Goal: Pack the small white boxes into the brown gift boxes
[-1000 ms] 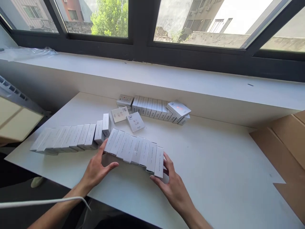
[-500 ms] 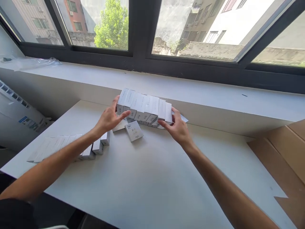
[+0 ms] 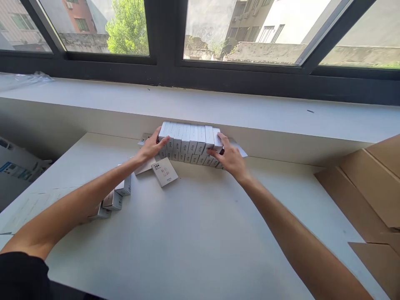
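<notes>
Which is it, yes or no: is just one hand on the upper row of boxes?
No, the left hand is at one end of the upper row and the right hand at the other.

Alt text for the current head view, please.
A left hand and right hand grip opposite ends of a row of small white boxes, directly above a second row on a white table. One box lies flat in front; brown cardboard is at right.
</notes>
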`<state>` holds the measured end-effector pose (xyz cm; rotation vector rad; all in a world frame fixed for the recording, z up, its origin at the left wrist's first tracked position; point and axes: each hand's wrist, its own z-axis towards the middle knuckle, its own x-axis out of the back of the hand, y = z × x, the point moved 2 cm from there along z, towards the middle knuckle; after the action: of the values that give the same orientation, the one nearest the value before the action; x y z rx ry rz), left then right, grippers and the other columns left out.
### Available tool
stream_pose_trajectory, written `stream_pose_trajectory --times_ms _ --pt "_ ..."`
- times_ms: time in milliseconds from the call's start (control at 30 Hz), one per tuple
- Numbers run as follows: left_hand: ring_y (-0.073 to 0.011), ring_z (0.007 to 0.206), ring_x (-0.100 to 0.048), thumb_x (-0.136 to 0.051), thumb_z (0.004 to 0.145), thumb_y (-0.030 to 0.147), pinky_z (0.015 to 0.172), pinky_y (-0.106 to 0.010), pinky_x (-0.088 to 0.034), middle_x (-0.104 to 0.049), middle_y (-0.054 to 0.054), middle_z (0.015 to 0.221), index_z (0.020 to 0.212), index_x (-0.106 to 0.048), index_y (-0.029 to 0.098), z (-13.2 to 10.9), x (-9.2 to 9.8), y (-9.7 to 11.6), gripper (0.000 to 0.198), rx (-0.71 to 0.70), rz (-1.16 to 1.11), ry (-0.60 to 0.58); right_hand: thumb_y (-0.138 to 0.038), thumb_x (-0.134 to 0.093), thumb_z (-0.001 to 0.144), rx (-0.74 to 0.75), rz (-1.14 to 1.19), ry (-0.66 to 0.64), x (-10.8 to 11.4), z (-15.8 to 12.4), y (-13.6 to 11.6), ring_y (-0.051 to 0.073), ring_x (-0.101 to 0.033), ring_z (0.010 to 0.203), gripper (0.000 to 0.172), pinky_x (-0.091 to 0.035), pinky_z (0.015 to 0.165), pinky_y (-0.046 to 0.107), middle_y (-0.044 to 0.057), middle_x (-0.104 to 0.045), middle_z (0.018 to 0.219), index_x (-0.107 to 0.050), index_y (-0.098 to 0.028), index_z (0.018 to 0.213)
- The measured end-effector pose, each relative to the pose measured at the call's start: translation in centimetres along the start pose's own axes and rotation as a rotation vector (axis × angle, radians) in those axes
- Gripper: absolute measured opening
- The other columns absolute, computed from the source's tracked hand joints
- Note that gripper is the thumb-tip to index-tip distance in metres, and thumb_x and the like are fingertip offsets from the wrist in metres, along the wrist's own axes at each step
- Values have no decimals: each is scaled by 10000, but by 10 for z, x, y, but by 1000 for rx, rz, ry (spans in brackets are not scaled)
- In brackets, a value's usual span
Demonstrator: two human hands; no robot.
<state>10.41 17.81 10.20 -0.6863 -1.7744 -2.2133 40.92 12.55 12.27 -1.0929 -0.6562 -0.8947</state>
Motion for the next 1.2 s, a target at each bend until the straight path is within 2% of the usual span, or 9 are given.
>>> stream_pose_trajectory --times_ms 133,233,333,433,567,733,933,1100,1200 --pt "-334 1237 -588 -533 914 624 1130 -568 -368 -639 -116 1343 1563 -293 304 -3 3 -16 762 25 -73 14 -694 -407 937 75 -47 225 18 -12 18 319 -545 1243 654 -444 1039 505 128 -589 1371 -519 -240 1395" --pt "-296 1270 -581 -485 944 612 1163 -527 -355 -622 -100 1378 1570 -262 296 -3 -2 -26 736 37 -189 -50 -715 -563 821 -105 -109 142 25 -11 42 397 -400 1386 765 -338 1113 587 164 -499 1471 -527 -207 1392" --pt "-264 1307 -555 -470 959 587 1179 -475 -356 -580 -81 1438 1561 -284 301 -1 -7 -28 692 -29 -232 -79 -659 -630 776 -239 -33 -6 22 -7 54 394 -523 1266 690 -439 1020 547 153 -600 1358 -596 -218 1305" --pt "-244 1332 -539 -482 957 574 1182 -442 -362 -546 -70 1479 1547 -314 307 -2 -9 -26 669 -68 -253 -93 -635 -574 823 -277 0 45 22 -2 55 373 -566 1191 646 -461 978 520 150 -642 1284 -586 -216 1315" --pt "-249 1376 -503 -493 941 606 1176 -457 -377 -554 -89 1472 1529 -351 287 -5 -8 -22 684 8 -310 -81 -655 -505 856 -355 75 94 30 5 57 351 -630 1006 655 -508 853 509 151 -694 1086 -580 -195 1316" --pt "-249 1403 -473 -474 931 650 1188 -449 -363 -517 -92 1505 1504 -389 272 -7 -10 -21 692 93 -342 -40 -638 -370 931 -338 219 102 32 15 55 246 -647 891 519 -551 730 364 90 -700 1037 -653 -250 1126" --pt "-307 1383 -482 -465 880 745 1146 -489 -403 -527 -113 1491 1431 -473 250 -5 -13 -20 740 151 -268 11 -639 -406 945 -291 319 -29 4 24 29 196 -662 680 508 -561 550 321 74 -701 896 -669 -210 1018" --pt "-300 1378 -492 -450 898 728 1140 -496 -411 -549 -120 1469 1474 -422 273 -6 -10 -18 734 121 -319 13 -610 -254 989 -242 264 3 14 12 46 218 -692 910 561 -582 709 350 95 -709 1037 -634 -215 1107" --pt "-297 1390 -483 -438 903 726 1145 -507 -405 -526 -109 1494 1528 -347 309 -6 -10 -21 757 122 -323 13 -551 -490 884 -227 154 26 15 -12 69 293 -632 1102 430 -522 918 470 131 -685 1149 -641 -204 1088"
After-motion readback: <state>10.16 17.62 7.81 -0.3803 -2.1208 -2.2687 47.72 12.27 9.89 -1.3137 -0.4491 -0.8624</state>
